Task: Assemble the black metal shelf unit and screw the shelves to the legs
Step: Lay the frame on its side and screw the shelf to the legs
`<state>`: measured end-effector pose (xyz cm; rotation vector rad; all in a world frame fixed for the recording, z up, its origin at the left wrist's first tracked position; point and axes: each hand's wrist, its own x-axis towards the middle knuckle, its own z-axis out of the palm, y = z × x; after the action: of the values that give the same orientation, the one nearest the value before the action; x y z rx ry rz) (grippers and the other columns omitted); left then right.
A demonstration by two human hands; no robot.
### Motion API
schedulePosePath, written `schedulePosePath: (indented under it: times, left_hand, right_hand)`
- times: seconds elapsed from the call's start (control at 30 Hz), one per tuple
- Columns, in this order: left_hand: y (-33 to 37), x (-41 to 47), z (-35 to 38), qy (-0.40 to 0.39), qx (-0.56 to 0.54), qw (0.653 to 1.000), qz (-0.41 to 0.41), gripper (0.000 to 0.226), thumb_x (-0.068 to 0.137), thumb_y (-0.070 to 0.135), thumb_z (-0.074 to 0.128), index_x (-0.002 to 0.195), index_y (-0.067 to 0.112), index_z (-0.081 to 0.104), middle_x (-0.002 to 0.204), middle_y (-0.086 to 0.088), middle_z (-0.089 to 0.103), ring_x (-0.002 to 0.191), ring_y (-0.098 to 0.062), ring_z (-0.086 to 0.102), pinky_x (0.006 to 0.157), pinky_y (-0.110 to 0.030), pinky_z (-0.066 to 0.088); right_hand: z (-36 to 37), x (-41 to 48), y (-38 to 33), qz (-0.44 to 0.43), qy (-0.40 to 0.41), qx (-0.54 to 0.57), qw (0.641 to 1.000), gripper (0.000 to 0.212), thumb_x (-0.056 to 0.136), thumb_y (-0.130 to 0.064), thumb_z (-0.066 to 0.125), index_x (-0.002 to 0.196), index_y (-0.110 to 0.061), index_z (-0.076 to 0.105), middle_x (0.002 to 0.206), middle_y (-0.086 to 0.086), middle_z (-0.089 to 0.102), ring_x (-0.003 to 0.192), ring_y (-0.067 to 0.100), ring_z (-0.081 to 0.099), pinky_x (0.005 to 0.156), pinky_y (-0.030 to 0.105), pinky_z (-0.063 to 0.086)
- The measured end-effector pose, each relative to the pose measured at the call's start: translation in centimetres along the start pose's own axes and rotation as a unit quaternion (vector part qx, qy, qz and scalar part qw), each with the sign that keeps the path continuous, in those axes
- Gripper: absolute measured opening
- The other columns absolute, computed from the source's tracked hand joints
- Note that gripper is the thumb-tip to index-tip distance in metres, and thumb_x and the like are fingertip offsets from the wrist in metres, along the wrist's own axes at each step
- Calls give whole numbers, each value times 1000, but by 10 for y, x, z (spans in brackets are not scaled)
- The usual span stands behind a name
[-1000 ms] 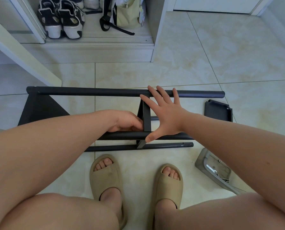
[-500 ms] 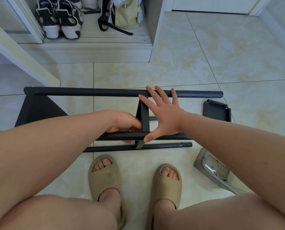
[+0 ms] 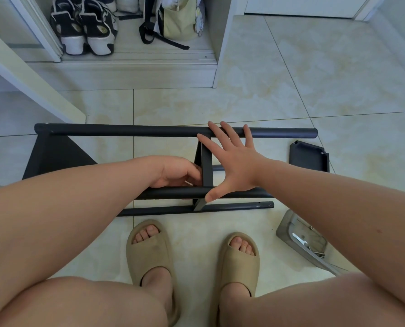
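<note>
Fingers (image 3: 227, 134) of right hand (image 3: 235, 166) spread wide, tips on far leg (image 3: 126, 131), thumb on near leg (image 3: 170, 192), bracing shelf (image 3: 207, 168) between. Left hand (image 3: 176, 172) curled at joint; can't tell what it holds. No shift since second ago: I reckon fastening underway, all on floor (image 3: 291, 90).

The floor (image 3: 291, 79) is laid with large glossy cream tiles, veined with pale yellow and divided by thin dark grout lines. Even, soft light is spread over it, and a faint sheen is seen on the tiles. At the far left a white cabinet (image 3: 135, 72) is set on a raised plinth, with a metal track along its sill. Inside its open lower compartment a pair of black-and-white sneakers (image 3: 85, 27) is stood beside a pale green bag (image 3: 178, 20) with black straps. A white panel (image 3: 31, 83) is angled across the left edge. A white door (image 3: 298, 5) is seen at the far side.
</note>
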<state>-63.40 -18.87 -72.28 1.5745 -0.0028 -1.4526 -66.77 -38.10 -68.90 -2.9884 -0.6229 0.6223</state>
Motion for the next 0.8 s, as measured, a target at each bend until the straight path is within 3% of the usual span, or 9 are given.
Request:
schedulePosePath:
  times: [0.1,0.3,0.33,0.47,0.53,0.8]
  left_hand:
    - [0,-1,1,6,50,998,-24,23,94,18,60,114,13,69,98,-4,72,94,-19,64,85,-37,55]
    - [1,-1,0,17,41,999,4,13,91,2,58,93,6,70,79,-7,72,70,-16,68,67,-28,56]
    - [1,-1,0,19,43,999,8,13,91,1,58,95,5,70,83,-9,72,73,-17,69,69,-29,56]
    - [-1,-2,0,10,23,1000,9,22,92,-4,53,105,3,68,112,-17,65,102,-27,61,104,-41,46]
    - [-1,-2,0,1,11,1000,4,24,92,-5,51,108,4,67,115,-17,64,105,-28,59,108,-42,43]
    - [1,0,1,20,59,998,-30,15,93,18,62,103,12,71,87,-5,74,86,-19,67,78,-34,57]
  right_hand:
    - [0,0,0,0,1,-1,1000,145,44,-106,42,155,-40,-23,163,-4,-34,150,27,-33,113,68,-22]
    - [0,0,0,-1,0,-1,1000,144,46,-105,45,155,-40,-23,163,-3,-34,149,27,-33,113,68,-22]
    - [0,0,0,-1,0,-1,1000,144,46,-105,46,155,-40,-23,162,-4,-34,149,27,-33,113,68,-22]
    - [0,0,-1,-1,-1,2,1000,144,47,-104,47,155,-40,-23,163,-4,-34,149,26,-34,113,68,-22]
    - [0,0,-1,0,-1,1,1000,145,46,-104,47,155,-40,-23,162,-4,-35,149,26,-34,113,68,-21]
    - [-1,0,-1,1,-4,-1,1000,144,44,-105,43,154,-40,-24,162,-5,-35,149,26,-34,113,68,-22]
